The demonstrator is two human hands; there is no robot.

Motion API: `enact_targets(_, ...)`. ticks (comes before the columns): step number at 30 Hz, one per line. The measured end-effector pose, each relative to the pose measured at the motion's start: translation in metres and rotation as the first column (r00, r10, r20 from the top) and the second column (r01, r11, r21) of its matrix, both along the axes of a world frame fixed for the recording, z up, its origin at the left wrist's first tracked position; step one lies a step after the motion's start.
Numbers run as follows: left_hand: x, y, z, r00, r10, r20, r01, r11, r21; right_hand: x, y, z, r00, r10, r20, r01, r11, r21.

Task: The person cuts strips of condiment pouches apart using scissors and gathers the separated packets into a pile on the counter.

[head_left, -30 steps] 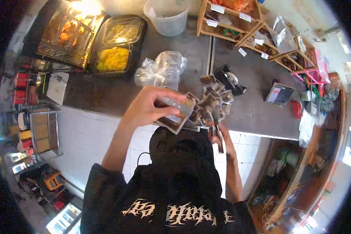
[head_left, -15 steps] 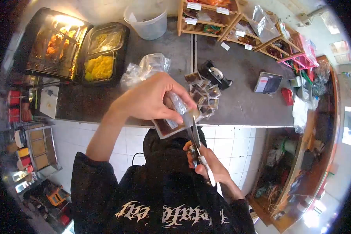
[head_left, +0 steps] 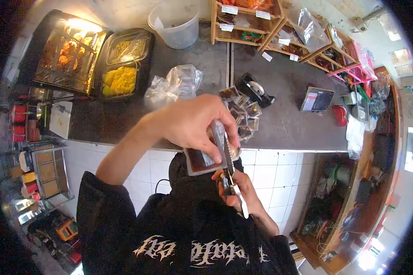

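My left hand [head_left: 199,126] pinches a strip of clear plastic sachets [head_left: 199,160] with dark brown filling, held over the counter's front edge. In my right hand [head_left: 238,188] are scissors [head_left: 236,192], whose blades point up and meet the strip beside my left fingertips. Whether the blades are fully closed cannot be made out. Just beyond, a pile of small separate sachets [head_left: 243,112] lies on the dark counter [head_left: 289,128]. A bunched clear plastic bag [head_left: 176,85] rests behind my left hand.
Behind the sachets stands a black tape dispenser [head_left: 255,89]. A small tablet [head_left: 317,99] is to the right. At the back are a white bucket [head_left: 176,27] and wooden racks [head_left: 243,23]. Yellow food [head_left: 119,81] in a tray and a lit glass case [head_left: 69,55] are at the left.
The scissors have come up from the right to the sachet strip, and my right hand has moved left with them. My left hand has shifted slightly right and down since half a second ago.
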State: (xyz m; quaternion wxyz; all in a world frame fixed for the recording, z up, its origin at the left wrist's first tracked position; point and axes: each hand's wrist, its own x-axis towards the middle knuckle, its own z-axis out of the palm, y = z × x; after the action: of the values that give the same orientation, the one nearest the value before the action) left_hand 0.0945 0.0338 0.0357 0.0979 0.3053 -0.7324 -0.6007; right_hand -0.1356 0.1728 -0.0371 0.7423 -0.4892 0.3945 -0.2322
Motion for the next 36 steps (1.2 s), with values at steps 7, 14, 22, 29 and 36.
enact_targets(7,0.002,0.000,0.000,0.996,-0.001,-0.084,0.016,0.982,0.187,0.004,0.002,-0.002,0.998,-0.045,0.041,0.046,0.999,-0.019)
enact_targets(14,-0.005,-0.002,-0.011,0.978,0.005,-0.208,0.067,0.938,0.341,0.000,-0.001,-0.018,0.979,0.003,0.205,0.015,0.996,-0.086)
enact_targets(22,-0.022,-0.005,-0.040,0.958,-0.042,-0.285,0.123,0.954,0.275,0.012,-0.014,-0.009,0.959,-0.206,0.193,0.216,0.976,-0.032)
enact_targets(29,-0.019,-0.010,-0.027,0.975,0.029,-0.218,-0.137,0.858,-0.496,0.005,-0.011,-0.043,0.706,-0.612,0.356,0.674,0.735,-0.075)
enact_targets(36,-0.011,0.055,-0.095,0.873,0.318,-0.370,-0.378,0.920,-0.100,0.013,-0.081,-0.023,0.687,-0.698,0.202,0.719,0.693,-0.053)
